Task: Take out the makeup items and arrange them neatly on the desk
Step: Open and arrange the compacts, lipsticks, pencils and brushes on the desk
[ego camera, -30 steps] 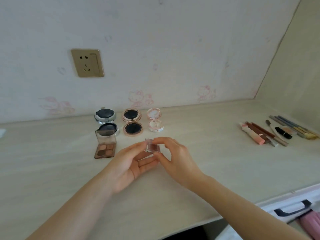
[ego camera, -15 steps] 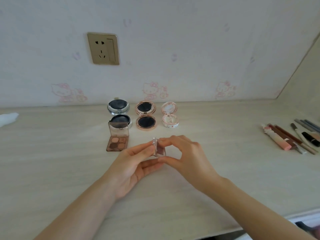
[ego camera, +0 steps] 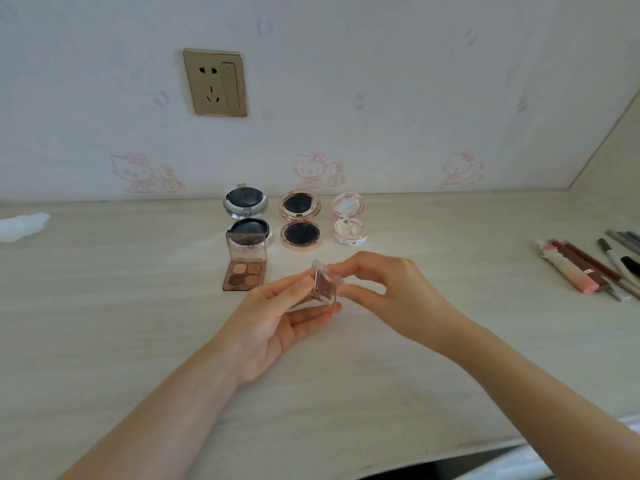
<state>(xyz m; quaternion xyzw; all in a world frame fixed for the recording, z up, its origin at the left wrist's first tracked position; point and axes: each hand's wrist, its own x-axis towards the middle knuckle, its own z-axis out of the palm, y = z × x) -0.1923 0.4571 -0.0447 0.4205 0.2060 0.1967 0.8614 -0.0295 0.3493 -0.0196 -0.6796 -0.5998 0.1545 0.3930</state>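
Surface [ego camera: 104, 341]: pale wood grain, against wall. Left hand [ego camera: 273, 323] palm-up, fingers [ego camera: 311, 317] cradling and pinching small clear eyeshadow case [ego camera: 325, 285], held above surface, centre. Right hand [ego camera: 391, 292] fingers pinch its right edge. Behind: open four-pan palette [ego camera: 245, 268], three open round compacts [ego camera: 300, 221]. Far right: pencils and tubes [ego camera: 585, 268].

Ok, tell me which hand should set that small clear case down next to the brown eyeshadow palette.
Probably left. The left hand cradles the small clear case from below on the side nearer the brown eyeshadow palette. The right hand pinches its far edge and would have to cross over.
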